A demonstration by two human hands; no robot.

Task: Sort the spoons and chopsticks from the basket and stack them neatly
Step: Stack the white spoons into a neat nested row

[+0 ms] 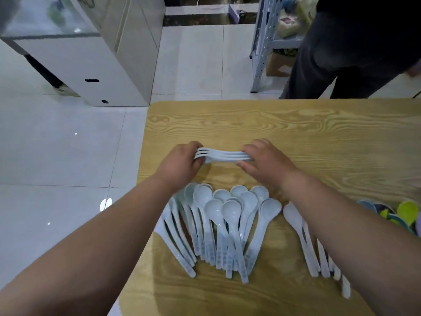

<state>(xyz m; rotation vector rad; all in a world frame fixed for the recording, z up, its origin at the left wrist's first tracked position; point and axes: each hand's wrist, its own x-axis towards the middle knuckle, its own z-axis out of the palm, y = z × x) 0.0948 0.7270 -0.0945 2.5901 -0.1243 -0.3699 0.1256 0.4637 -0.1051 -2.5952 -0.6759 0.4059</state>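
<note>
Both forearms extended forward, left hand (pixel 182 161) and right hand (pixel 264 163) in curled grip, facing.

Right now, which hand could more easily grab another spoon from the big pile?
Probably the right hand: it only pinches the handles of the stack, while the left hand wraps its bowls, and the pile lies just below.

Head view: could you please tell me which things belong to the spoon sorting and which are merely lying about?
Job: stacked spoons, gripped by left hand and right hand; white spoon pile; smaller spoon group; what look like coloured spoons at the edge.
Lying about: white cabinet; metal shelf; cardboard box; a bystander's legs.
</note>
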